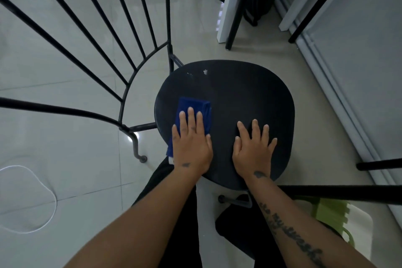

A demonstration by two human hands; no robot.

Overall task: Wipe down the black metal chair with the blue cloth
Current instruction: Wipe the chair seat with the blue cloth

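While left hand (pixel 191 143) presses blue cloth (pixel 194 115) flat, right hand (pixel 253 148) splayed on chair seat (pixel 239 93)

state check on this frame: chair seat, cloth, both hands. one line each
chair seat: upright, small pale specks near its back edge
blue cloth: folded, flat on the seat's left side, one end hanging over the edge
left hand: palm down, fingers spread, pressing on the cloth
right hand: palm down, fingers spread, flat on the bare seat, holding nothing
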